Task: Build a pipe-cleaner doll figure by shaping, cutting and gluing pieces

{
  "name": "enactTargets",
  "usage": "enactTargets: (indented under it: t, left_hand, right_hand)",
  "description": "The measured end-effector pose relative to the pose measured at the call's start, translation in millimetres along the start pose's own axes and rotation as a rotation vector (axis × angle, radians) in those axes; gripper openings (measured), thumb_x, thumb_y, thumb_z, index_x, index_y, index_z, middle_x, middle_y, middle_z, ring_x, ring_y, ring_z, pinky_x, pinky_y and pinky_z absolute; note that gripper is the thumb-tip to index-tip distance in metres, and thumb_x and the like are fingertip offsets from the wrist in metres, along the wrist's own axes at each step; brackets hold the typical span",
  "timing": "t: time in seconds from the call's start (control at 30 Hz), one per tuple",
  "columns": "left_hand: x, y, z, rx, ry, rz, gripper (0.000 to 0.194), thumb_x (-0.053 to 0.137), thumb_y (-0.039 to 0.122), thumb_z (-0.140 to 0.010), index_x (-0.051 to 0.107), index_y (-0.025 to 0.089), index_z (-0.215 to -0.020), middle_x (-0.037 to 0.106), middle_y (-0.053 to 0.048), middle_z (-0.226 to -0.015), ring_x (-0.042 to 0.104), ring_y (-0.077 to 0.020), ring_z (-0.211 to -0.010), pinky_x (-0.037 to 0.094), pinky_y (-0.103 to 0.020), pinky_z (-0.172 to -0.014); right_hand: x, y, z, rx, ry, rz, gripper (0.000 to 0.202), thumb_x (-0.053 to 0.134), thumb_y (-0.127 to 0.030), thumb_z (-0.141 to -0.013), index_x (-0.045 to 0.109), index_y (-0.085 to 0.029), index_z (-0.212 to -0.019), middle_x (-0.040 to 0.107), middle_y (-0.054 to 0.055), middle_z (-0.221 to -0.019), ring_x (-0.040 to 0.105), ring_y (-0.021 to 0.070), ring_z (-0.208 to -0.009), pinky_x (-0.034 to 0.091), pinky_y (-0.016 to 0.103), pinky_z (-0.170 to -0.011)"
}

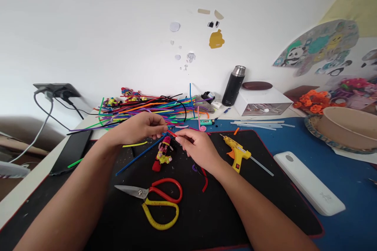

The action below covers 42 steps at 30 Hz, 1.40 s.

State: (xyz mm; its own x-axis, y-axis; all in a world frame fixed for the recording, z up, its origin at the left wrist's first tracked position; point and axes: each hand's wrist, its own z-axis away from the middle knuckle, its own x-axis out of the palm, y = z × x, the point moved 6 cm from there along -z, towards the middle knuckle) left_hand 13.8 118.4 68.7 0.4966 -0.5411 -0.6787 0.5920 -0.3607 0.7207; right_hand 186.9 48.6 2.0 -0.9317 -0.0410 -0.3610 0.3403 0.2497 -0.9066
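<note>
My left hand (149,127) is closed in a pinch near the middle of the mat, its fingertips close to a small red piece. What it pinches is too small to make out. Just to its right, my right hand (196,145) has thumb and finger closed on a red pipe cleaner (172,134). Below the hands, a small pink, yellow and red pipe cleaner figure (163,153) lies on the black mat (206,215). A blue pipe cleaner (135,160) slants beside it. Nearer to me are scissors (156,200) with red and yellow handles.
A pile of colourful pipe cleaners (147,110) lies along the wall. At the right are a yellow glue gun (237,153), a white case (309,182), glue sticks (259,124) and a white box (262,100). A black flask (234,86) stands behind. A phone (70,153) lies left.
</note>
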Motion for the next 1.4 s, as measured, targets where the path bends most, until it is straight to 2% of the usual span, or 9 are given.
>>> enactTargets:
  t: [0.13,0.23,0.37,0.5,0.6,0.77,0.9,1.03,1.4]
  left_hand:
    - [-6.2,-2.8,3.6,-0.021,-0.014,0.017,0.04,0.074,0.061,-0.081,0.073,0.023,-0.071,0.067,0.0,-0.066,0.059,-0.0178,-0.061,0.044,-0.026,-0.057]
    - [-20.1,-10.0,10.6,-0.045,-0.001,0.008,0.039,0.077,0.059,-0.08,0.071,0.023,-0.067,0.063,0.0,-0.063,0.054,-0.0168,-0.057,0.04,-0.025,-0.053]
    - [-52.7,-23.7,23.8,-0.027,0.145,0.032,0.035,0.08,0.057,-0.079,0.075,0.024,-0.069,0.063,-0.001,-0.063,0.052,-0.017,-0.057,0.039,-0.026,-0.053]
    - [-88.1,-41.5,35.2,-0.028,0.591,0.308,0.025,0.078,0.038,-0.081,0.072,0.02,-0.066,0.063,-0.003,-0.064,0.054,-0.0155,-0.06,0.043,-0.026,-0.058]
    - [-93.9,-48.6,36.5,0.016,0.83,0.568,0.022,0.075,0.029,-0.081,0.066,0.018,-0.064,0.062,-0.002,-0.063,0.051,-0.012,-0.055,0.041,-0.025,-0.056]
    - [-81.6,-38.7,24.2,0.067,0.792,0.607,0.026,0.078,0.037,-0.077,0.066,0.018,-0.063,0.059,0.0,-0.056,0.049,-0.0122,-0.051,0.037,-0.026,-0.051]
    - [-72.0,-28.9,20.7,0.104,0.734,0.583,0.03,0.077,0.043,-0.077,0.065,0.019,-0.063,0.061,0.0,-0.057,0.05,-0.0125,-0.052,0.038,-0.026,-0.053]
    - [-59.2,-24.1,14.9,0.111,0.648,0.562,0.033,0.076,0.047,-0.079,0.064,0.02,-0.064,0.061,0.0,-0.058,0.052,-0.0141,-0.054,0.038,-0.027,-0.054]
    - [-41.3,-9.6,9.9,0.142,0.532,0.562,0.037,0.076,0.052,-0.082,0.063,0.021,-0.065,0.059,0.001,-0.058,0.051,-0.0151,-0.054,0.037,-0.028,-0.055]
  right_hand:
    - [-1.7,-10.4,1.6,-0.139,-0.043,0.219,0.018,0.068,-0.02,-0.103,0.083,-0.025,-0.112,0.085,0.004,-0.114,0.079,0.0226,-0.104,0.055,0.032,-0.089]
    - [-4.4,-11.3,2.0,-0.176,-0.045,0.308,0.019,0.068,-0.021,-0.105,0.084,-0.025,-0.113,0.085,0.005,-0.116,0.079,0.0242,-0.106,0.056,0.033,-0.092]
    - [-10.9,-10.3,2.2,-0.186,0.014,0.282,0.019,0.065,-0.024,-0.105,0.083,-0.025,-0.111,0.085,0.006,-0.109,0.079,0.0238,-0.1,0.057,0.033,-0.089]
    - [-10.8,-4.4,4.0,-0.078,0.054,0.154,0.024,0.062,-0.036,-0.106,0.082,-0.022,-0.106,0.078,0.003,-0.078,0.073,0.019,-0.067,0.053,0.029,-0.066]
    - [0.2,-4.2,8.3,0.014,0.032,-0.009,0.028,0.062,-0.041,-0.104,0.08,-0.02,-0.102,0.065,-0.002,-0.064,0.06,0.0139,-0.049,0.046,0.025,-0.053]
    - [34.1,-31.6,28.1,-0.012,-0.109,-0.042,0.027,0.067,-0.044,-0.102,0.082,-0.021,-0.101,0.076,0.002,-0.077,0.063,0.0141,-0.059,0.047,0.024,-0.057]
    - [64.3,-57.2,57.5,-0.111,-0.365,0.238,0.023,0.073,-0.042,-0.101,0.083,-0.025,-0.111,0.081,0.002,-0.089,0.072,0.0171,-0.076,0.051,0.026,-0.073]
    - [79.8,-59.6,88.4,-0.184,-0.592,0.603,0.039,0.073,-0.053,-0.1,0.078,-0.025,-0.126,0.082,0.007,-0.109,0.074,0.0248,-0.097,0.054,0.032,-0.084]
    - [79.3,-46.7,102.7,-0.154,-0.573,0.887,0.051,0.081,-0.05,-0.094,0.069,-0.022,-0.135,0.074,0.01,-0.117,0.071,0.0328,-0.11,0.059,0.041,-0.09]
